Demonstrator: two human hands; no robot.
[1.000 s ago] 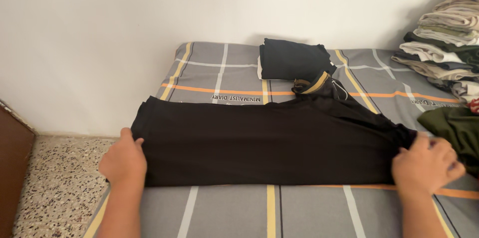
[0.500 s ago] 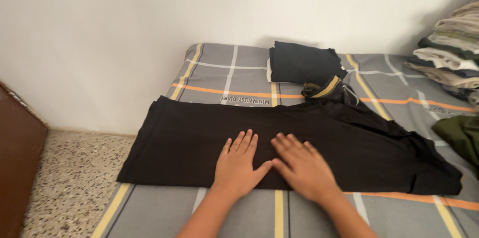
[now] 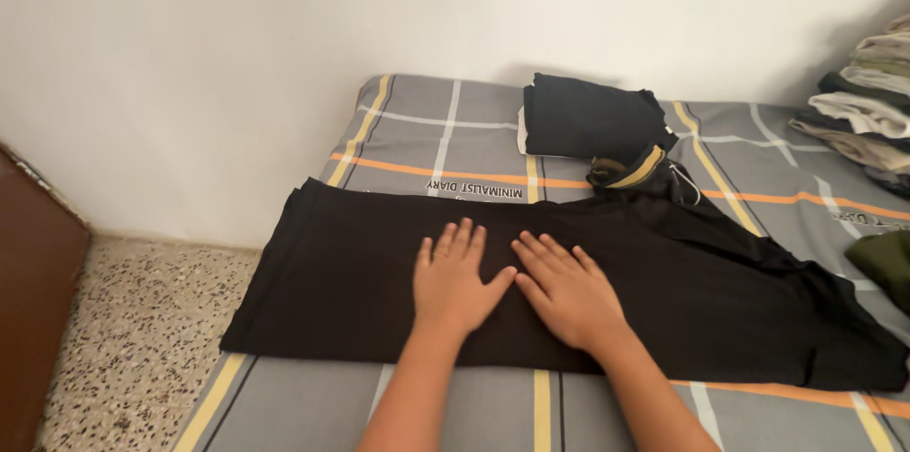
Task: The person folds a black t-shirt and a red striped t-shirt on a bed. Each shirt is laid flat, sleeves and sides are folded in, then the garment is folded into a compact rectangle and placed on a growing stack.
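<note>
1. Grey bedsheet (image 3: 445, 135) with orange, yellow and white stripes covers the mattress, which sits against a plain white wall (image 3: 284, 26); speckled terrazzo floor (image 3: 142, 319) shows at the left, next to a brown wooden panel (image 3: 28, 300).
2. I see the black garment (image 3: 720, 291) spread flat across the sheet, reaching from the mattress's left edge to near the right border of the view.
3. My left hand (image 3: 455, 281) lies palm down on the middle of that garment, fingers stretched out and slightly fanned, grasping nothing.
4. My right hand (image 3: 567, 289) lies just beside it, also flat with fingers released, thumbs nearly touching.
5. Behind the garment, a folded dark garment (image 3: 588, 120) rests near the wall.
6. I see a stack of folded clothes (image 3: 877, 101) at the far right, and an olive cloth (image 3: 886, 262) below it.
</note>
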